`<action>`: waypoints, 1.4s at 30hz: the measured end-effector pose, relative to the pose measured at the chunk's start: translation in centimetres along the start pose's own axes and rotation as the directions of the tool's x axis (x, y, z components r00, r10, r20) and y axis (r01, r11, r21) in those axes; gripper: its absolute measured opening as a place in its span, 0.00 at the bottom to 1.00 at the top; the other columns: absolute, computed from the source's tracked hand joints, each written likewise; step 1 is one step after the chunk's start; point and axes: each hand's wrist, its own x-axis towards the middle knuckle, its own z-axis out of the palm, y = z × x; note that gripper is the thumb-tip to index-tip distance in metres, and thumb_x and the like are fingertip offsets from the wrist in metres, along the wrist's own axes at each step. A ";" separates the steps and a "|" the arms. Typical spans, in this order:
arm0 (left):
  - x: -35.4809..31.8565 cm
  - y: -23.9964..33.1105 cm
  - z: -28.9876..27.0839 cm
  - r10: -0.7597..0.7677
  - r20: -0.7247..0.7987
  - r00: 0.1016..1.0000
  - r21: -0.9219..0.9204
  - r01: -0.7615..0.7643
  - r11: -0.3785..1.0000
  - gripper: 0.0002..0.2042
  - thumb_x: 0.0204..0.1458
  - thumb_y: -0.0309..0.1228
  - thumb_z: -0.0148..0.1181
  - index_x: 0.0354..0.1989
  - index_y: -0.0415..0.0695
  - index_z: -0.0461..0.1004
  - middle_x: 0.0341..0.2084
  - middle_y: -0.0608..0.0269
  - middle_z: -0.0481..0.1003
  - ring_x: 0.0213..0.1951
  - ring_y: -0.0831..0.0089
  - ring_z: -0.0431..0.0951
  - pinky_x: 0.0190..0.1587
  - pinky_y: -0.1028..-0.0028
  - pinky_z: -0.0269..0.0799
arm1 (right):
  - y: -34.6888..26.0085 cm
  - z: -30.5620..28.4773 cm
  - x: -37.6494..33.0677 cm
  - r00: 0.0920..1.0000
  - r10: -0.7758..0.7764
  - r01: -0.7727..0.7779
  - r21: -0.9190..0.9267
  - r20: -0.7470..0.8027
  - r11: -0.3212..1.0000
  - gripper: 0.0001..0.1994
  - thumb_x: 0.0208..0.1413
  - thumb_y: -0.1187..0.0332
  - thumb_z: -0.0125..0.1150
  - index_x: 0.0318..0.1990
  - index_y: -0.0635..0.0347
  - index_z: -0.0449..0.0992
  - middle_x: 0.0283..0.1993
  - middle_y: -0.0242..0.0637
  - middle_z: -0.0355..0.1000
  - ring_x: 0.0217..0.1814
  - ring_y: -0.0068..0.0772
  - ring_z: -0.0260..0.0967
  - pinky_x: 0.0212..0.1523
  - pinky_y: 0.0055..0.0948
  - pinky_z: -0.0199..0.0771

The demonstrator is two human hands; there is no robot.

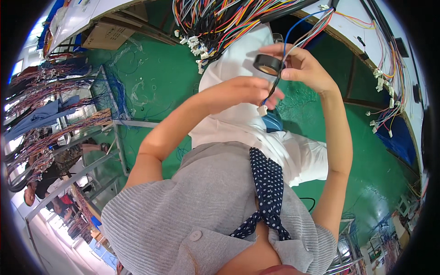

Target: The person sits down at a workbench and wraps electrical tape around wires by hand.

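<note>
A roll of black tape (265, 60) is at my right hand (308, 68), whose fingers curl behind it while the thumb lies near the wires. My left hand (254, 91) is closed around the lower end of a thin wire bundle (277, 81), partly wrapped in black. Just below those fingers hangs a white connector (262, 110). From the hands a blue wire (289, 33) and several grey and red wires rise to a harness (331, 10) at the table edge. The exact finger contact on the wires is partly hidden and slightly blurred.
A thick heap of coloured wires (215, 20) with white connectors hangs over the table edge ahead. More connectors (389, 103) dangle at the right. A cardboard box (107, 36) lies under the table. Metal racks (117, 137) with harnesses and other people are at the left.
</note>
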 end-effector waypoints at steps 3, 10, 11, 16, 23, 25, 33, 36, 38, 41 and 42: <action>3.0 0.8 -1.2 -0.107 0.283 0.953 -0.474 0.236 0.848 0.21 0.61 0.39 0.42 0.55 0.37 0.67 0.33 0.59 0.75 0.39 0.71 0.75 0.51 0.71 0.66 | -1.1 -0.5 0.3 0.998 0.021 -0.009 -0.225 0.051 0.974 0.30 0.44 0.61 0.69 0.55 0.63 0.69 0.61 0.37 0.64 0.59 0.29 0.62 0.58 0.28 0.61; 1.3 0.8 0.4 -0.130 0.256 0.958 -0.602 0.263 0.754 0.18 0.64 0.45 0.37 0.27 0.47 0.63 0.13 0.80 0.47 0.15 0.86 0.45 0.17 0.82 0.43 | -1.3 0.5 0.0 0.985 0.109 -0.114 0.025 0.136 0.993 0.23 0.48 0.56 0.65 0.47 0.64 0.72 0.46 0.33 0.68 0.50 0.27 0.62 0.55 0.30 0.61; 0.7 0.5 1.1 -0.112 0.242 0.964 -0.615 0.242 0.750 0.18 0.64 0.45 0.38 0.26 0.47 0.63 0.13 0.80 0.47 0.15 0.86 0.45 0.17 0.82 0.42 | -1.1 0.7 -0.4 0.985 0.114 -0.119 0.030 0.131 0.992 0.23 0.48 0.56 0.65 0.47 0.64 0.72 0.46 0.33 0.68 0.50 0.27 0.62 0.55 0.30 0.61; -1.2 -0.3 3.1 -0.174 0.148 0.973 -0.544 0.228 0.807 0.16 0.63 0.41 0.43 0.26 0.45 0.66 0.13 0.78 0.53 0.16 0.82 0.50 0.20 0.78 0.49 | -1.1 1.3 -3.7 0.984 0.033 0.002 -0.197 0.172 0.980 0.21 0.48 0.54 0.62 0.39 0.65 0.75 0.42 0.34 0.66 0.38 0.23 0.65 0.33 0.20 0.66; -1.6 -1.6 4.8 0.274 -0.290 0.917 0.456 -0.119 0.882 0.14 0.61 0.36 0.46 0.28 0.40 0.70 0.19 0.63 0.66 0.25 0.75 0.64 0.32 0.74 0.62 | -4.1 3.7 -5.4 0.928 0.366 -0.334 0.602 0.074 0.725 0.37 0.48 0.39 0.55 0.49 0.69 0.67 0.31 0.37 0.66 0.25 0.20 0.62 0.24 0.17 0.62; -1.6 -1.5 5.1 0.233 -0.264 0.936 0.410 -0.109 0.906 0.15 0.62 0.38 0.45 0.29 0.41 0.70 0.19 0.68 0.62 0.25 0.79 0.60 0.30 0.77 0.59 | -1.9 3.7 -4.5 0.936 0.289 -0.302 -0.037 -0.200 0.953 0.37 0.43 0.45 0.66 0.53 0.65 0.65 0.40 0.39 0.69 0.35 0.22 0.68 0.32 0.19 0.67; -1.5 -1.1 4.1 0.079 -0.188 0.979 0.266 -0.027 0.964 0.15 0.62 0.37 0.44 0.29 0.40 0.69 0.18 0.62 0.66 0.25 0.73 0.65 0.31 0.73 0.62 | -2.1 1.2 -2.8 0.916 0.337 -0.288 -0.228 0.218 0.930 0.29 0.34 0.67 0.75 0.47 0.63 0.71 0.47 0.33 0.69 0.45 0.23 0.68 0.46 0.25 0.69; -1.1 -1.7 3.6 0.213 -0.246 0.945 0.572 -0.036 0.819 0.14 0.61 0.36 0.45 0.28 0.39 0.69 0.18 0.57 0.68 0.23 0.66 0.68 0.30 0.69 0.64 | -3.4 -0.3 -4.3 0.896 0.385 -0.425 0.182 0.221 0.887 0.25 0.45 0.60 0.69 0.45 0.70 0.70 0.37 0.40 0.71 0.29 0.26 0.71 0.30 0.20 0.72; -0.6 -2.5 4.1 0.269 -0.308 0.912 0.640 -0.011 0.769 0.14 0.60 0.36 0.45 0.28 0.39 0.69 0.19 0.52 0.71 0.24 0.58 0.72 0.30 0.65 0.66 | -5.3 1.7 -4.9 0.916 0.395 -0.361 0.583 0.074 0.728 0.26 0.52 0.54 0.60 0.45 0.73 0.68 0.29 0.45 0.71 0.16 0.28 0.69 0.16 0.18 0.66; -0.5 -2.7 4.7 0.291 -0.272 0.917 0.586 -0.082 0.806 0.14 0.60 0.35 0.45 0.28 0.38 0.69 0.21 0.52 0.72 0.26 0.57 0.74 0.32 0.63 0.67 | -3.5 1.5 -4.0 0.889 0.434 -0.425 0.091 -0.148 0.901 0.26 0.52 0.54 0.61 0.49 0.69 0.67 0.35 0.48 0.73 0.21 0.26 0.72 0.17 0.17 0.66; -0.4 -2.7 4.9 0.289 -0.260 0.921 0.585 -0.088 0.806 0.14 0.60 0.35 0.45 0.28 0.38 0.69 0.21 0.52 0.72 0.26 0.57 0.74 0.32 0.63 0.67 | -2.8 2.2 -3.4 0.864 0.381 -0.459 -0.204 -0.330 0.865 0.26 0.49 0.55 0.64 0.50 0.63 0.68 0.42 0.44 0.72 0.35 0.26 0.73 0.31 0.19 0.71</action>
